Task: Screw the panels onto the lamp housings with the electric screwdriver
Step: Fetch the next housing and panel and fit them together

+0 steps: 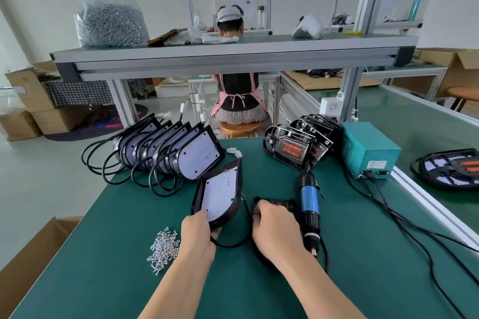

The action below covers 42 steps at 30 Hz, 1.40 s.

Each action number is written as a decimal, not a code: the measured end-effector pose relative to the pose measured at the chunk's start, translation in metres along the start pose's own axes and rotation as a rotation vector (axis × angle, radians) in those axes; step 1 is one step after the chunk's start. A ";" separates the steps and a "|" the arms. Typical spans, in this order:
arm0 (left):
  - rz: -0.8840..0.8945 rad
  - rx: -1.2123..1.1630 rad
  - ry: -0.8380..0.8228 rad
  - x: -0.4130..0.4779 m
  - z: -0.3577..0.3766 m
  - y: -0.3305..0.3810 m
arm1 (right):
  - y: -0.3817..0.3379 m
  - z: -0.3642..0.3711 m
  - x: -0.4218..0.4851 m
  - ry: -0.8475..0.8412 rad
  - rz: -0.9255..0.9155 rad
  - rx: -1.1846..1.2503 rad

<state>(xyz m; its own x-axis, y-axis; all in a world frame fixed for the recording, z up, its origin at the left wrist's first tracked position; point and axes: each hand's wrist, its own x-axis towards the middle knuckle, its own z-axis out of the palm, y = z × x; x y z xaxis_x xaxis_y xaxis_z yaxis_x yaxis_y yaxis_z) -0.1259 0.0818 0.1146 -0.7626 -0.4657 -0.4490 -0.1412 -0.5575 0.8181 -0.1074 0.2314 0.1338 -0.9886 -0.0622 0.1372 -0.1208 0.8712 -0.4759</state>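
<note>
The left hand (197, 231) grasps the near edge of a black lamp housing with a white LED board (222, 189), tilted up off the green counter (116, 215). The right hand (276, 230) curls around a black plastic panel (278, 202) lying just beside it. The blue-and-black electric screwdriver (309, 199) lies just right of that hand.

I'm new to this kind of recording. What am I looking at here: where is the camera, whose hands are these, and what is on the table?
There is no machine here. A person works with bare hands, and the one picture comes from a camera on their head, looking down. The left hand grips a tilted lamp housing with its white board showing. The right hand grips a black panel beside it. The electric screwdriver lies untouched on the green table, with a teal power box behind it. Loose screws lie left of the left hand. More housings and panels wait at the back.
</note>
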 end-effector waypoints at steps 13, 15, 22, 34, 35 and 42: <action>0.317 0.490 0.085 -0.023 -0.020 -0.011 | 0.019 -0.010 -0.010 -0.053 -0.106 -0.273; 0.357 0.550 0.092 -0.028 -0.021 -0.013 | 0.022 -0.019 -0.008 -0.122 -0.112 -0.307; 0.384 0.642 0.063 -0.028 -0.023 -0.015 | 0.025 -0.025 0.007 -0.186 -0.065 -0.245; 0.520 0.720 -0.065 -0.037 -0.028 -0.020 | 0.023 -0.054 0.045 0.166 0.033 0.110; 0.532 0.725 -0.084 -0.039 -0.028 -0.021 | 0.020 -0.060 0.051 0.207 0.033 0.122; 0.598 0.667 -0.111 -0.061 -0.023 -0.042 | -0.006 -0.082 0.082 0.329 -0.064 0.095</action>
<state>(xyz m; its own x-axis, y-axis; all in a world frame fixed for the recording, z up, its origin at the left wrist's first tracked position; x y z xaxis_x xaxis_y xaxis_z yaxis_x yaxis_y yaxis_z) -0.0588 0.1180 0.0995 -0.8780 -0.4614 0.1270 -0.0121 0.2868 0.9579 -0.1808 0.2608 0.2190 -0.8985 0.0587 0.4350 -0.2046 0.8207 -0.5335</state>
